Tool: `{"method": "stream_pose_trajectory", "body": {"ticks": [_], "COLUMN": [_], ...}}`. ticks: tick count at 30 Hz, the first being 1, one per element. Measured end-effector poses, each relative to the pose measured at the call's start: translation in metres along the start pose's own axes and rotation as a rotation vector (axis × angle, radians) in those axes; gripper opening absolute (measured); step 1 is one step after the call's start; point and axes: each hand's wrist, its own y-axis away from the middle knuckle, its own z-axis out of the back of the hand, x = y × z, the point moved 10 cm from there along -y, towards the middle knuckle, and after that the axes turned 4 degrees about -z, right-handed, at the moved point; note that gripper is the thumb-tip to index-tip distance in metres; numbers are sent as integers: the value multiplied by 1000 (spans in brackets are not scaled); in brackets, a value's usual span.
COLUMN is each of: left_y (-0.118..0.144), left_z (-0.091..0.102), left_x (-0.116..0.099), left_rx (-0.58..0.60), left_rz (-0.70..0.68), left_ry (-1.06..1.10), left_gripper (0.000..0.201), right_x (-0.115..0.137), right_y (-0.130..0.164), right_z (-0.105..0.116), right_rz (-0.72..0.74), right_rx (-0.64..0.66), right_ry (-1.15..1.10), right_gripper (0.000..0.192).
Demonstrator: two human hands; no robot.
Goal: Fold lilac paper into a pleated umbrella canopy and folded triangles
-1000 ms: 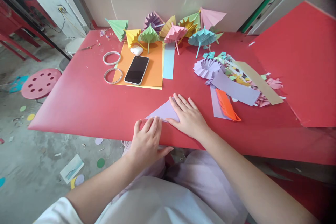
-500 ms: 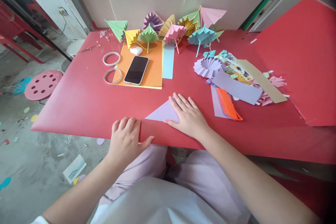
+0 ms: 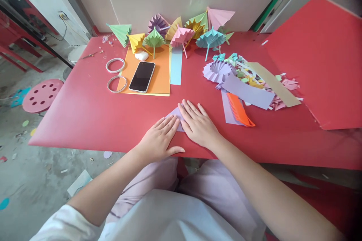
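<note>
Red tabletop fills the view, backed by a pale wall. Near its front edge lies a folded lilac paper, mostly covered by two hands. Left hand lies flat and open, fingers spread, its fingertips pressing the paper's near side. Right hand, also flat and open, presses down on the paper from four o'clock; neither hand grasps anything. At eleven o'clock from the hands, a black phone rests on an orange sheet. At two o'clock, an orange comb lies on lilac strips. Paper umbrellas line the far edge.
</note>
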Motion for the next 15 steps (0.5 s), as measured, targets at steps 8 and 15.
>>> {"method": "stream_pose_trajectory", "body": {"ticks": [8,15], "left_y": [15,27], "left_z": [2,3], "left_x": [-9,-13], "left_rx": [4,-47], "left_rz": [-37,54], "left_ry": [-71,-151], "left_gripper": [93,86], "right_x": [-1,-2], "right_y": [-3,-2], "right_z": [-3,-4], "right_rz": [-25,-18], "right_rx": [32,17], "right_ry": [6,-10], "right_gripper": [55,68]}}
